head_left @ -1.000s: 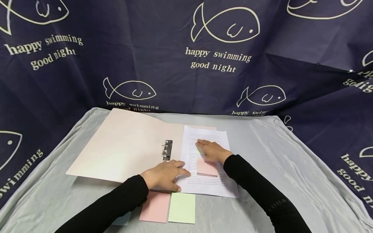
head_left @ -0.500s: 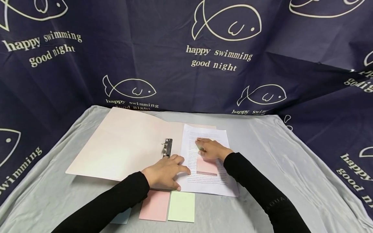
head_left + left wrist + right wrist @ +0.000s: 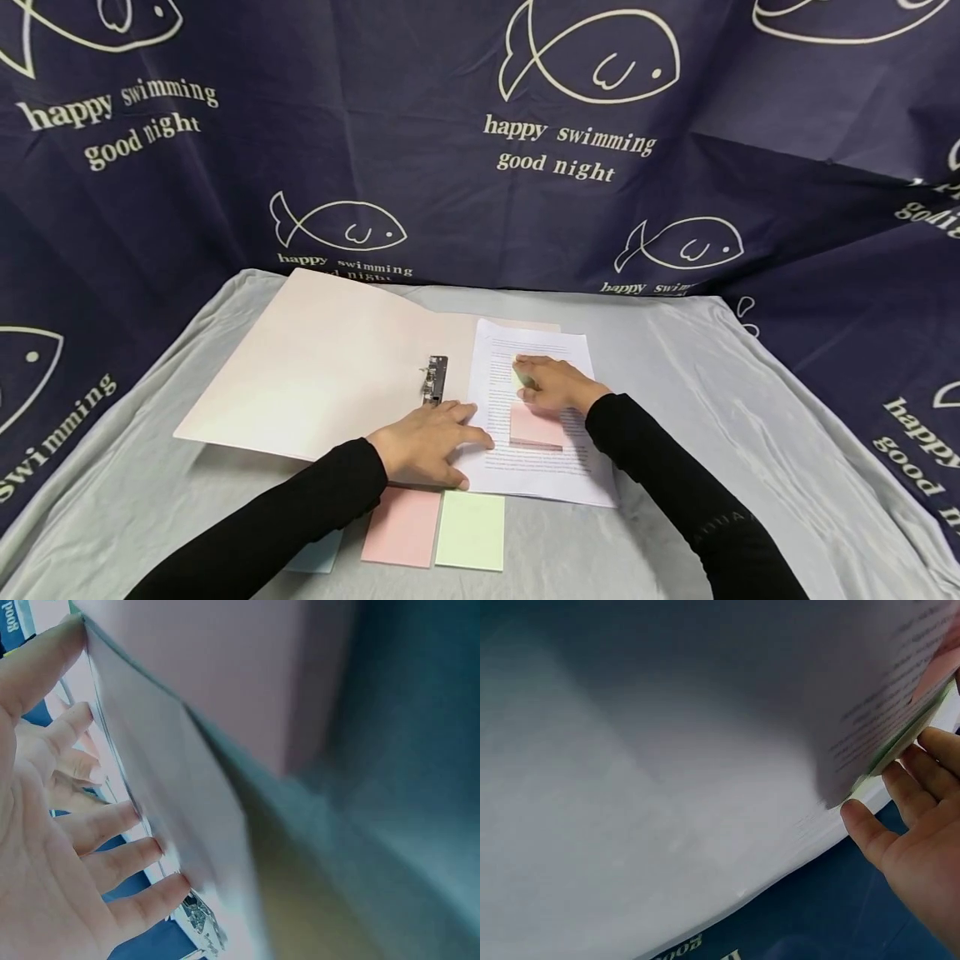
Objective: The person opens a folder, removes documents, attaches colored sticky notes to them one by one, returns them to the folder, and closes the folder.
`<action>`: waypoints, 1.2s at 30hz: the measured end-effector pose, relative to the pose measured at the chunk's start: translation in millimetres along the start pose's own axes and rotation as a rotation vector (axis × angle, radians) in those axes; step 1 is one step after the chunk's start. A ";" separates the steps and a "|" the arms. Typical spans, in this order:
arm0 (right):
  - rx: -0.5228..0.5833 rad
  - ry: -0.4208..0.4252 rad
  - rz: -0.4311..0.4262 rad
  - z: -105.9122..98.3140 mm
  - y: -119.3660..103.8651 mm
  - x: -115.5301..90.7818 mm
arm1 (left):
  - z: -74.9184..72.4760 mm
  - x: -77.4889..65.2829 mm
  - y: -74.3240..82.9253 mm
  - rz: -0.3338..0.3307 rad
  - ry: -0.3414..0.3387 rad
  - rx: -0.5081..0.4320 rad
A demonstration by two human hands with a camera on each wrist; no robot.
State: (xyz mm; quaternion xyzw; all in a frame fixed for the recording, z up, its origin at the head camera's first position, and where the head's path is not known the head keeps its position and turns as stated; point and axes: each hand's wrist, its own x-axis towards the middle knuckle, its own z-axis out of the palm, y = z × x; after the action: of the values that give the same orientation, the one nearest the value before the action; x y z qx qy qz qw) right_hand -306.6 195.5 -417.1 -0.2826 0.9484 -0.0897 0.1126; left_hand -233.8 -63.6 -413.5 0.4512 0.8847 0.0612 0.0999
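My left hand (image 3: 427,444) rests with spread fingers on the left edge of a printed paper stack (image 3: 540,487). The stack lies on the right side of an opened pale pink folder (image 3: 300,367). My right hand (image 3: 557,383) presses its fingertips on a light green sticky note (image 3: 517,377) on the upper page, partly hidden under the fingers. Just below it, a pink sticky note (image 3: 536,425) sits on the same page, its lower edge slightly raised. In the right wrist view, nearly straight fingers (image 3: 907,787) touch the green note (image 3: 900,746).
A metal lever clip (image 3: 434,379) stands in the folder near the stack's left edge. In front of the folder lie a pink note pad (image 3: 401,527), a green note pad (image 3: 470,533) and a blue pad (image 3: 318,557) partly behind the left sleeve. Grey cloth (image 3: 675,400) covers the table.
My right fingers shift slightly over the green note, showing a little more of it. The left hand stays on the paper's edge; the view drifts a little.
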 end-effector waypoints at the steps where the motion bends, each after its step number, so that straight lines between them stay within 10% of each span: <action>1: 0.005 0.002 0.006 -0.4 2.1 -2.0 | -0.3 0.2 0.2 0.000 -0.003 0.001; 16: 0.041 0.048 0.024 -4.4 36.1 -32.7 | -1.4 -2.1 0.0 -0.002 -0.003 -0.031; 36: 0.015 0.101 0.009 0.2 24.4 -22.4 | 1.8 -3.4 -4.0 0.007 0.015 -0.036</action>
State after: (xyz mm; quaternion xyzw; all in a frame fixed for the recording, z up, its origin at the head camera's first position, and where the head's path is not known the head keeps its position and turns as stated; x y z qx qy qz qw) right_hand -300.9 228.1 -419.4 -0.2725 0.9535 -0.1104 0.0670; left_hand -234.6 -68.7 -415.6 0.4518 0.8827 0.0807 0.1013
